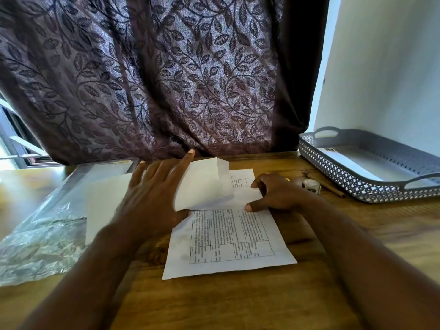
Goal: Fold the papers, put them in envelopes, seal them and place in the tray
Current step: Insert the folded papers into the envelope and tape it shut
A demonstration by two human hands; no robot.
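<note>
A printed sheet with a table (228, 241) lies on the wooden desk in front of me. On its far part rests a white envelope (204, 184) with its flap raised at the right end. My left hand (152, 194) lies flat with straight fingers over the envelope's left end. My right hand (273, 194) pinches a folded white paper (247, 195) between thumb and fingers, right at the envelope's open end. Whether the folded paper is partly inside the envelope I cannot tell. A grey perforated tray (352, 184) stands at the right with a white envelope (350, 163) inside.
A crinkled clear plastic bag (40, 236) lies at the left, with more white sheets (104, 203) beside it. A small tape roll (310, 185) and a pencil (331, 186) lie between my right hand and the tray. A patterned curtain (154, 79) hangs behind the desk.
</note>
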